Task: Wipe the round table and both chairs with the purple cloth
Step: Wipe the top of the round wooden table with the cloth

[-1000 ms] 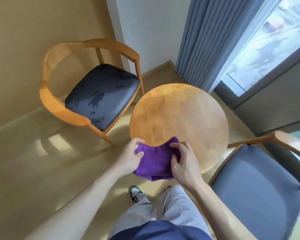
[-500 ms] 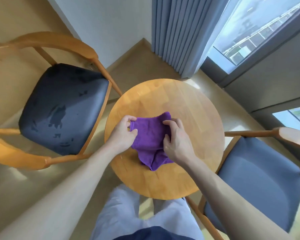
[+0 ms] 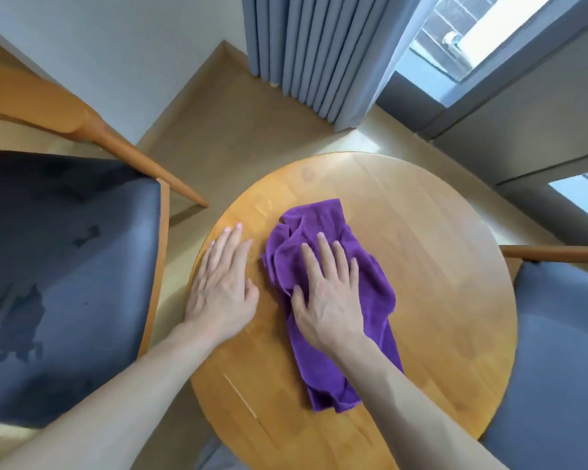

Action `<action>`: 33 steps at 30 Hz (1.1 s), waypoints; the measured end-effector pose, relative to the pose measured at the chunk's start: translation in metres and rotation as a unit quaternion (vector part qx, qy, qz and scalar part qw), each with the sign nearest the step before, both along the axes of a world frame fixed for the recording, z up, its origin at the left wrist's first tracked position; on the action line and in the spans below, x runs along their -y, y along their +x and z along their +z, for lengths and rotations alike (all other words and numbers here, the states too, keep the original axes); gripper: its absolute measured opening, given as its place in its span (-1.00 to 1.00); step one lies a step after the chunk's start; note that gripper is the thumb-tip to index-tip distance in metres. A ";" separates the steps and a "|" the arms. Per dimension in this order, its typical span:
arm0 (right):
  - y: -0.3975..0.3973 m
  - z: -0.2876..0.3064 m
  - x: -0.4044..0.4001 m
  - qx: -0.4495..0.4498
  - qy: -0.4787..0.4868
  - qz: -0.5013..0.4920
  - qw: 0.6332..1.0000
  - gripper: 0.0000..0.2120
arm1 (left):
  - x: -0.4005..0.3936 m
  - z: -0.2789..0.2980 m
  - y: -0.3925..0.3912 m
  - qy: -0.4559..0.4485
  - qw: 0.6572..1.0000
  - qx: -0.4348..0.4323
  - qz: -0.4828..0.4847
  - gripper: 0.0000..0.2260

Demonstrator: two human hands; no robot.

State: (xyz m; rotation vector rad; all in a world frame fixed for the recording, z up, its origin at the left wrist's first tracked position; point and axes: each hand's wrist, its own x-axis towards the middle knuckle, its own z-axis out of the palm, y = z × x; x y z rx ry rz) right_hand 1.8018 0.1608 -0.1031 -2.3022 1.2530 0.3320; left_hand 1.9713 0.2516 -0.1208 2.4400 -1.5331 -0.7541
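The purple cloth lies rumpled and spread out on the round wooden table, running from its middle toward the near edge. My right hand presses flat on the cloth with straight fingers. My left hand rests flat on the bare tabletop just left of the cloth, near the table's left rim. A wooden chair with a dark seat stands left of the table; its cushion shows darker blotches. The second chair's blue-grey seat and wooden armrest show at the right.
Grey-blue curtains hang behind the table, beside a window and a grey wall panel. A white wall corner rises at the back left. Beige floor lies between the table, the left chair and the curtains.
Both hands let go of the cloth's upper corners and laid it down. The right hand now lies flat on it and the left hand moved onto the bare table. My view came closer over the table.
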 end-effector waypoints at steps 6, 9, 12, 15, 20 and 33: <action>0.030 -0.047 0.012 -0.003 -0.069 -0.023 0.997 -0.33 | 0.007 -0.042 0.009 -0.015 0.996 0.059 -0.064 -0.33; 0.047 -0.057 0.030 0.019 -0.096 -0.026 0.995 -0.37 | 0.005 -0.049 0.007 -0.031 0.993 0.085 -0.073 -0.28; 0.076 -0.060 0.047 0.054 -0.096 -0.079 0.991 -0.42 | 0.006 -0.052 0.008 -0.045 0.992 0.092 -0.070 -0.26; 0.073 -0.059 0.040 0.051 -0.103 -0.027 0.993 -0.45 | 0.005 -0.052 0.007 -0.056 0.992 0.094 -0.062 -0.28; 0.011 -0.056 0.037 0.035 -0.106 0.126 0.986 -0.43 | 0.004 -0.053 0.007 -0.056 0.992 0.093 -0.063 -0.31; 0.066 -0.063 0.072 0.062 -0.094 0.142 0.984 -0.42 | 0.005 -0.053 0.006 -0.042 0.992 0.107 -0.059 -0.26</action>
